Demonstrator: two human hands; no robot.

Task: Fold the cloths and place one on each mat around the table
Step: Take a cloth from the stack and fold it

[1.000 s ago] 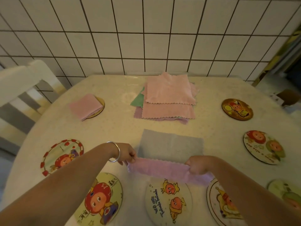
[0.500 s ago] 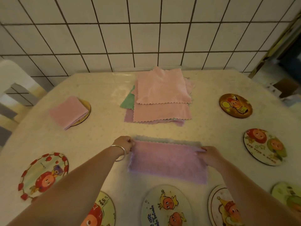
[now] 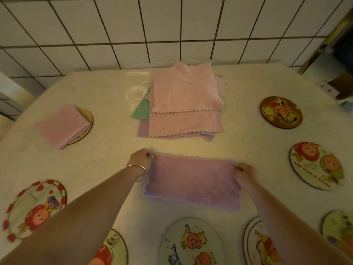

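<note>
A purple cloth (image 3: 193,183) lies folded in half on the table in front of me. My left hand (image 3: 141,159) pinches its far left corner and my right hand (image 3: 243,172) pinches its far right corner. Behind it sits a pile of unfolded cloths (image 3: 186,104), pink on top with green and purple beneath. A folded pink cloth (image 3: 62,126) rests on a round mat (image 3: 87,119) at the left. Several round cartoon mats ring the table, among them one at the far right (image 3: 280,112), one at the right (image 3: 317,165), one at the near left (image 3: 35,207) and one at the near middle (image 3: 191,243).
The pale table (image 3: 248,146) stands against a white tiled wall (image 3: 172,29). A white chair shows at the left edge (image 3: 7,104). A doorway and a floor lie beyond the table's right corner.
Both hands carried the cloth's near edge away from me and laid it on the far edge, so the cloth now lies folded in half. The camera moved forward.
</note>
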